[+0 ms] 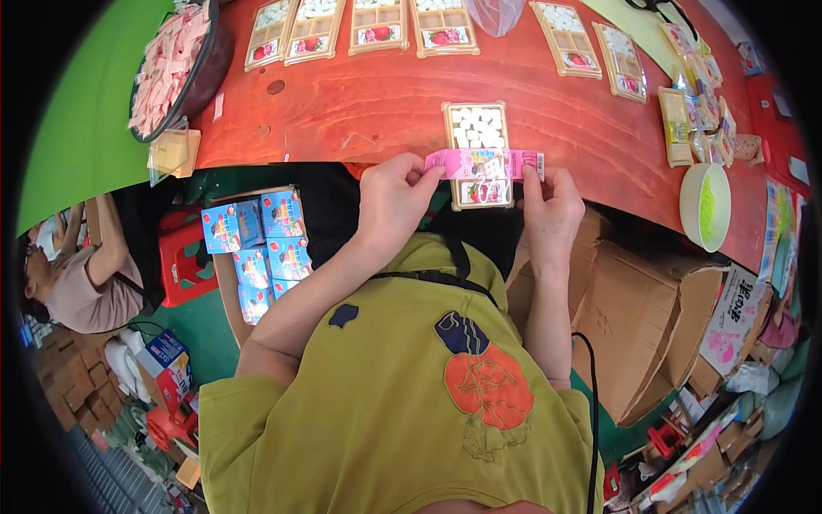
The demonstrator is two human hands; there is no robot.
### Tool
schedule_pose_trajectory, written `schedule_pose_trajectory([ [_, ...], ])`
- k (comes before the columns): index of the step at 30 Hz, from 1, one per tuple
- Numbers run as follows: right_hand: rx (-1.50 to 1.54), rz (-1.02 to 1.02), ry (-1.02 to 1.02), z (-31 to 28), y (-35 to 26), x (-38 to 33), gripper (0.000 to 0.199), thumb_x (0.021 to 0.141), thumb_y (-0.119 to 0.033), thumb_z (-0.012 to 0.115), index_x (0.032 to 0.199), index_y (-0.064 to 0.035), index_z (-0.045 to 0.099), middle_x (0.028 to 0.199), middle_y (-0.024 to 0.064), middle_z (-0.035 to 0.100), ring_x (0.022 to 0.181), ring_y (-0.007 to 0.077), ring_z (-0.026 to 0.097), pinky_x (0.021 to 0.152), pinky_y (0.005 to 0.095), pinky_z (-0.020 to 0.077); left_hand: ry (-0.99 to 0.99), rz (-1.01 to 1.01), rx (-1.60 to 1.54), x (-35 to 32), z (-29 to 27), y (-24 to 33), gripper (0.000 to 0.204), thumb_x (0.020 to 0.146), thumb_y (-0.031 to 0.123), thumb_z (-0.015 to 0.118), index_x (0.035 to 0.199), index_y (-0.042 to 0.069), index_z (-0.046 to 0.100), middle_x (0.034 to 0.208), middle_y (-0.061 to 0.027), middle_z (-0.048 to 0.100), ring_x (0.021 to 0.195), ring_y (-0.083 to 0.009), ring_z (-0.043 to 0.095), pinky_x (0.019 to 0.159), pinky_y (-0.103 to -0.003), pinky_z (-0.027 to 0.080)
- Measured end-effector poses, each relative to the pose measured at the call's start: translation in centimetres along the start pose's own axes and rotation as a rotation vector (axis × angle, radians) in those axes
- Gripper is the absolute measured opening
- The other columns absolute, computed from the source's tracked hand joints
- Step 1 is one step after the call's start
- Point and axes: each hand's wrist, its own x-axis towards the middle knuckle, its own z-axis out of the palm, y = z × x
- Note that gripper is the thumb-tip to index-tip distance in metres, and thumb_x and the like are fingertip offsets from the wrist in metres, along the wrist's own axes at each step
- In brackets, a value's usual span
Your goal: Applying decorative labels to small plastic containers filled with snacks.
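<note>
A pink printed paper band [467,163] stretches sideways across a tan compartment tray [447,130] at the table's front edge. My left hand [387,204] pinches the band's left end between thumb and fingers. At the right end, my right hand [554,212] grips it the same way. White rounded pieces [478,127] fill the tray's far part. A card with a red strawberry picture [485,193] lies in its near part, below the band. The tray's middle is hidden under the band.
Several similar trays [379,34] line the table's far side. A dark tub of pink wrapped strips [175,68] stands at the left, a pale bowl with green bits [706,207] at the right. Below are blue boxes [257,244] and an open cardboard carton [638,317]. Another person [90,287] sits at the left.
</note>
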Motion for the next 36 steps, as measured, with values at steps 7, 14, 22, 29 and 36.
schedule_pose_trajectory([
  [7, 0.113, 0.007, 0.253, 2.4, -0.2, -2.1, 0.018, 0.093, -0.014, 0.068, 0.089, 0.002, 0.06, 0.072, 0.0047, 0.061, 0.061, 0.0088, 0.055, 0.057, 0.0263, 0.0468, -0.207, -0.55, -0.888, -1.6, 1.1, -2.5, 0.026, 0.093, 0.023, 0.069, 0.1, -0.002, 0.062, 0.093, -0.0103, 0.07, 0.078, -0.0213, 0.07, 0.071, -0.033, 0.057],
  [14, 0.149, -0.037, 0.396, 4.4, 0.5, -2.7, 0.017, 0.095, -0.015, 0.065, 0.093, 0.0001, 0.058, 0.079, 0.0037, 0.059, 0.068, 0.0078, 0.054, 0.06, 0.0255, 0.046, -0.425, -0.706, -1.341, -1.2, 2.5, -4.3, 0.027, 0.096, 0.02, 0.063, 0.113, 0.0, 0.056, 0.115, -0.0147, 0.064, 0.107, -0.0231, 0.064, 0.082, -0.035, 0.057],
  [22, 0.47, 0.06, 0.44, 5.2, 0.7, -3.0, 0.016, 0.096, -0.013, 0.064, 0.099, -0.0003, 0.056, 0.085, 0.0003, 0.059, 0.069, 0.004, 0.051, 0.063, 0.0205, 0.045, -0.427, -0.799, -1.567, -1.3, 3.7, -3.9, 0.019, 0.1, 0.017, 0.055, 0.115, 0.004, 0.057, 0.115, -0.0127, 0.063, 0.103, -0.0203, 0.064, 0.083, -0.031, 0.058],
  [29, 0.57, 0.048, 0.41, 4.7, 0.9, -3.2, 0.013, 0.096, -0.012, 0.063, 0.099, -0.0014, 0.056, 0.087, 0.0005, 0.06, 0.071, 0.0033, 0.053, 0.064, 0.0192, 0.0459, -0.618, -0.841, -1.531, -1.1, 4.2, -2.9, 0.026, 0.102, 0.02, 0.053, 0.123, 0.005, 0.056, 0.111, -0.0074, 0.065, 0.096, -0.014, 0.065, 0.071, -0.025, 0.057],
  [36, 0.608, 0.071, 0.327, 3.0, 0.1, -3.7, 0.012, 0.096, -0.011, 0.064, 0.098, -0.0019, 0.056, 0.085, 0.0003, 0.06, 0.072, 0.0033, 0.054, 0.064, 0.0188, 0.0459, -0.726, -0.786, -1.414, -1.0, 3.3, -0.7, 0.037, 0.101, 0.024, 0.054, 0.13, 0.001, 0.051, 0.119, -0.0099, 0.063, 0.101, -0.0179, 0.064, 0.074, -0.028, 0.056],
])
